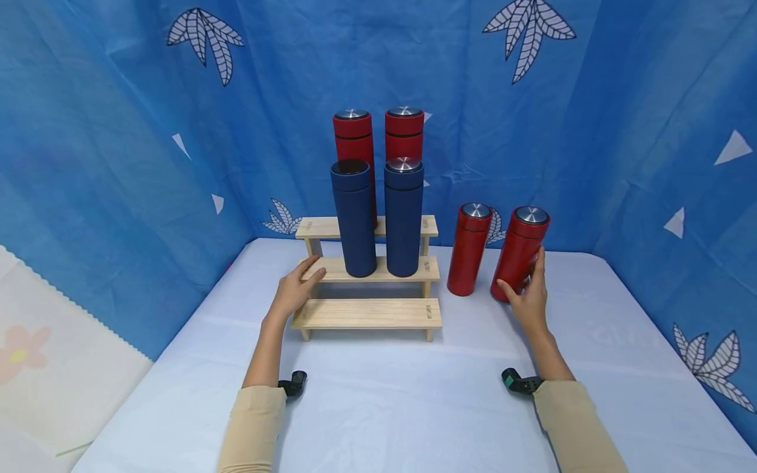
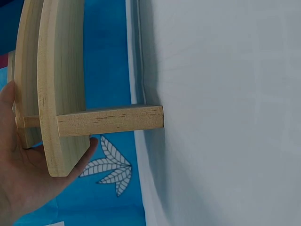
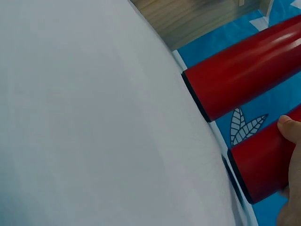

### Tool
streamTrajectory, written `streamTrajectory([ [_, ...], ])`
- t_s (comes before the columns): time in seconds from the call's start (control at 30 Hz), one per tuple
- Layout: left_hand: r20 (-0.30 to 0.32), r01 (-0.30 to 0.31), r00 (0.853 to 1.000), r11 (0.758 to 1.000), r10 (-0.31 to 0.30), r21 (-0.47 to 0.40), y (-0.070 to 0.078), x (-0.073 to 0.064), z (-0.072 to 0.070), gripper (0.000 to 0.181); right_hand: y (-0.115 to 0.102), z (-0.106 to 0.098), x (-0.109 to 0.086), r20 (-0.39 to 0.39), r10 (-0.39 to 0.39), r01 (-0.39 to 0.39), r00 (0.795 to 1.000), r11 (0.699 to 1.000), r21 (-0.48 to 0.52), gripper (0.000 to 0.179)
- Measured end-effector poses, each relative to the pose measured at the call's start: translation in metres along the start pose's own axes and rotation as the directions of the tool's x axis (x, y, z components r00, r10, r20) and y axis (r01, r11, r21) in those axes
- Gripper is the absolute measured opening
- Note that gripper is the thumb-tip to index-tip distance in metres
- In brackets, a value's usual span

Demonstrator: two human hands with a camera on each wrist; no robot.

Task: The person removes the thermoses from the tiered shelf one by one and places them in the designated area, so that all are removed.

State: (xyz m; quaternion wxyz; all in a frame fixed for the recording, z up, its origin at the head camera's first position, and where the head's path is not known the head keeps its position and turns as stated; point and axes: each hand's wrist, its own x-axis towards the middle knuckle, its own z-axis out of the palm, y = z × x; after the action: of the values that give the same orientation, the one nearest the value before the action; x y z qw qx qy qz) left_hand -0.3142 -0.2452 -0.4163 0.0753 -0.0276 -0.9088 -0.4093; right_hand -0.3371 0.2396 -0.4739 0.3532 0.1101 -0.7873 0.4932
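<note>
My left hand (image 1: 294,289) grips the left end of a three-tier wooden rack (image 1: 367,314) around its middle shelf. In the left wrist view, its thumb and fingers lie either side of the rack's boards (image 2: 66,84). My right hand (image 1: 528,302) holds the lower part of a red thermos bottle (image 1: 520,253) with a silver lid, at the far right. The right wrist view shows the thumb pressed along the side of that held red thermos (image 3: 263,165), whose dark base is close over the white table. A second red thermos (image 1: 470,253) stands just left of it.
Two blue thermos bottles (image 1: 355,223) (image 1: 404,223) stand upright on the rack's middle shelf. Behind them, two red thermos bottles (image 1: 353,135) (image 1: 404,135) rise from the top tier. A blue leaf-print curtain (image 1: 284,98) hangs behind the white-covered table (image 1: 402,407).
</note>
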Motion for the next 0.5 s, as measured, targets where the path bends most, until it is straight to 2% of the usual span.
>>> streamTrajectory([
  [0.3,-0.007,-0.003,1.0,1.0,0.003,-0.005,0.001,0.0005,0.0001,0.058,0.0067,-0.0019,0.0007,0.067,0.057,-0.058,0.996,0.998,0.011,0.107],
  [0.5,-0.006,-0.001,1.0,1.0,0.001,0.003,-0.0004,-0.0005,0.0,0.067,0.0061,-0.0024,0.0027,0.109,0.074,-0.075,0.991,0.997,0.003,0.108],
])
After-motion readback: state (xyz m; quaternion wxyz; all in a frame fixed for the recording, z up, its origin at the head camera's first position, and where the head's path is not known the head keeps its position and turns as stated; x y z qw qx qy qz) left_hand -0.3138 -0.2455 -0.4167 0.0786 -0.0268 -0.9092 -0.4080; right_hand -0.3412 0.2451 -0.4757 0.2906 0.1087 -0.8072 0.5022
